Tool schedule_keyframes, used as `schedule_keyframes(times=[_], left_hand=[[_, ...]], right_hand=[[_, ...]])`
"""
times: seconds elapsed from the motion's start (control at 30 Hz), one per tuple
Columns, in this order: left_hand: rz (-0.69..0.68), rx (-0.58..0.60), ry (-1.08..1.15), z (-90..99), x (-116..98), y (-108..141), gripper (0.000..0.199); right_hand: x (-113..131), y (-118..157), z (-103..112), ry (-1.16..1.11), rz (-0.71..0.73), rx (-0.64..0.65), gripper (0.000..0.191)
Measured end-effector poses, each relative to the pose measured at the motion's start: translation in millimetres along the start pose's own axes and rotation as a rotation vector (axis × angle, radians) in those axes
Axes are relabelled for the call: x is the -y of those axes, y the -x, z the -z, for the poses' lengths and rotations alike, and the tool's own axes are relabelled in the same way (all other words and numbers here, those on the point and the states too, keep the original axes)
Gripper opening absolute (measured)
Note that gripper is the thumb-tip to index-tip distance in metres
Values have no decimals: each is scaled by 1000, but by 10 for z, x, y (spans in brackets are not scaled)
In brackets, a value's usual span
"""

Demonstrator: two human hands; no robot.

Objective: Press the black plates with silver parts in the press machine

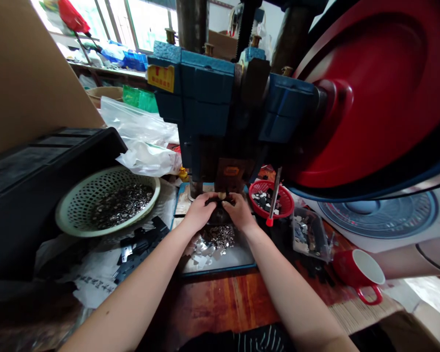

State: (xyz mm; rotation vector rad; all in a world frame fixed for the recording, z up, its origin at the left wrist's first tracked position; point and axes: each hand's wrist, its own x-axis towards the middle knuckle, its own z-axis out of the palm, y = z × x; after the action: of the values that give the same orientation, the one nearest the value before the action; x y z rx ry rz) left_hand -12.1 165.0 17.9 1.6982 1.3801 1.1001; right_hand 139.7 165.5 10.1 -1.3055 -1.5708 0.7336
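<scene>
Both hands meet under the head of a blue bench press (205, 98). My left hand (202, 209) has its thumb and fingers pressed together at the left front of the press tooling (218, 215). Opposite it, my right hand (239, 210) is closed in a similar pinch, fingertips close to the left ones. Whatever lies between the fingertips is small, dark and too unclear to name. Below the hands, small shiny metal pieces (222, 237) are heaped on the press base, with flat silvery plates (203, 259) in front of them.
At left stands a pale green basket (68, 215) of small metal parts, with dark flat plates (141, 244) beside it. To the right are a red basket (289, 203), a clear plastic box (324, 247) and a red mug (346, 266). A large red flywheel (381, 98) overhangs the right side.
</scene>
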Motion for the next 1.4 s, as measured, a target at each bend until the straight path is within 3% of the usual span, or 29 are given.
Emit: schedule_keyframes(times=[0.4,1.1,1.27,1.4], left_hand=[[-44,55,51,28,-21,-6,35],[-48,-8,-38,3,-33,-5,32],[-81,-106,-103,285,-119,363,31],[-264,-15,-380,470,-80,980,21]], right_hand=[[44,-39,16,-7,13,43,19],[59,-17,4,2,-3,17,22],[60,454,278,49,22,-88,21],[28,1028,570,264,121,32,16]])
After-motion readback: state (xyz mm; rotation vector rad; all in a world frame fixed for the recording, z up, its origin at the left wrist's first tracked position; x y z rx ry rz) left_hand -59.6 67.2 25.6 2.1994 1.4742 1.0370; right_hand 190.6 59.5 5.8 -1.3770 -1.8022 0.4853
